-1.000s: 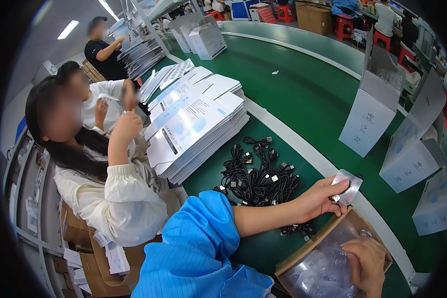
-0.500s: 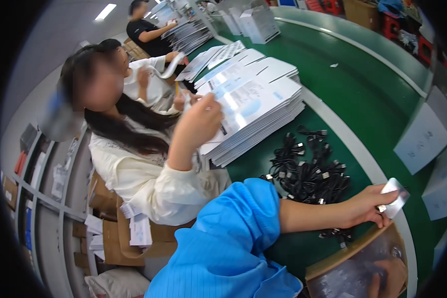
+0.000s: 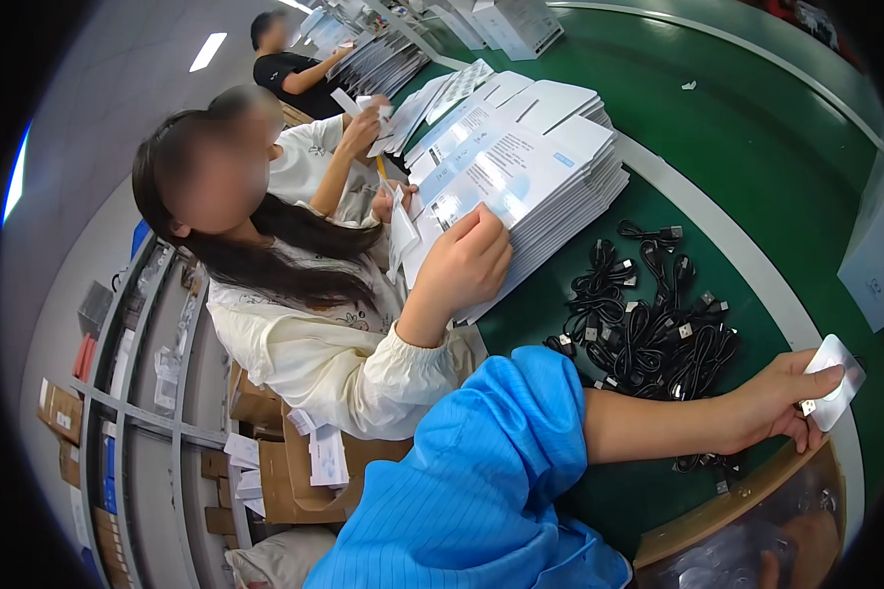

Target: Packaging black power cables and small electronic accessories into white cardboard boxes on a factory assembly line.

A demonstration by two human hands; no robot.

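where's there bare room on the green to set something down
Widest: the green belt between the white strip and the white box at right. Smaller: tabletop between blue sleeve and brown box. Crowded: cable heap and carton stack.

There are three co-workers, one cable heap, one silvery piece and one plastic-filled box.

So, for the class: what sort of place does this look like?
Probably a factory packing area: a stack of flat, white-and-blue printed cardboard cartons and a heap of coiled black cables lie on a long, smooth green worktop.
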